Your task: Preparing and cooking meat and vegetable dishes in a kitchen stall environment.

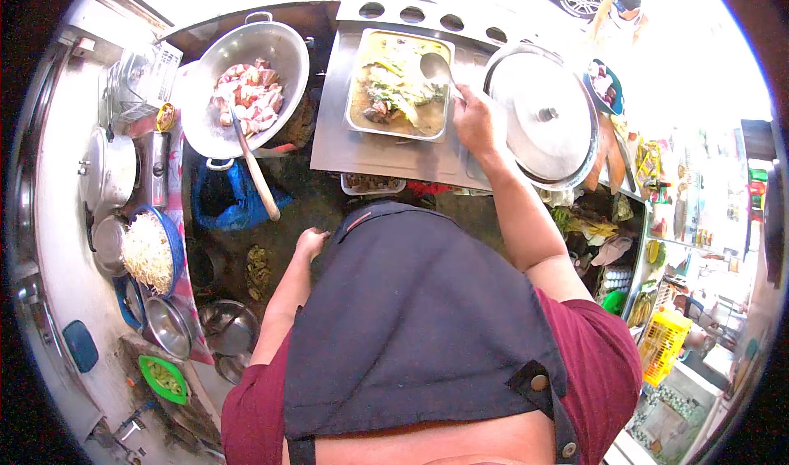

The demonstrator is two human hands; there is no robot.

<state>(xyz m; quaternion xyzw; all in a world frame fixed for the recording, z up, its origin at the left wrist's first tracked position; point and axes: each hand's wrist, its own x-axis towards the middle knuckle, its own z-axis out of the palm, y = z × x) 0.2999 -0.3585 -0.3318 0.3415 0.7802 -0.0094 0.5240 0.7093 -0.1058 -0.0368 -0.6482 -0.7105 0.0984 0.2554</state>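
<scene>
My right hand (474, 120) grips the handle of a metal ladle (436, 69). The ladle's bowl is over the right part of a rectangular steel food pan (352, 104) that holds leafy greens, broth and a few dark chunks (379, 111). My left hand (313, 242) hangs low beside the dark apron (419, 317), its fingers curled; whether anything is in it cannot be made out. To the left, a large metal wok (203, 64) contains cut raw meat (249, 95), and a wooden-handled tool (256, 178) leans out over its near rim. A wide pot under a metal lid (536, 138) stands right of the pan.
A blue bowl of shredded vegetables (148, 252), a lidded pot (117, 166) and metal bowls (166, 326) line the left side. A blue plastic bag (237, 203) is below the wok. Wooden paddles (604, 154) lie right of the lidded pot. Another person (619, 18) is at the upper right.
</scene>
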